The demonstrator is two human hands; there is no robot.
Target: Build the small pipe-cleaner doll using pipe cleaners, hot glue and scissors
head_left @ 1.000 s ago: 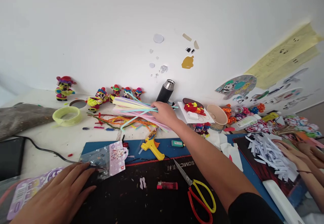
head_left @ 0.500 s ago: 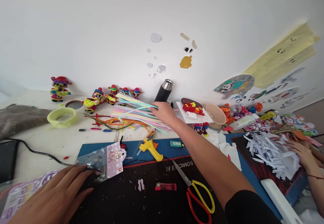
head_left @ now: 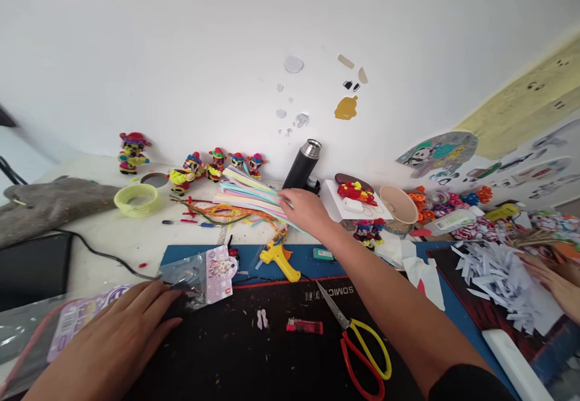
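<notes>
At 8 o'clock, the left hand (head_left: 115,334) is lying flat over a bag (head_left: 67,328), gripping nothing visible; on the white table (head_left: 136,238), pastel stems (head_left: 247,192) are running 10-to-4, extending toward 10 from the nearer right hand (head_left: 310,211), which is pinching their right part; scissors (head_left: 335,307) are resting at 5, a wall (head_left: 203,57) rising at 12.

Soft even light, faint shadows along wall (head_left: 203,69), glints on plastic bag (head_left: 186,272), stretched edges
</notes>
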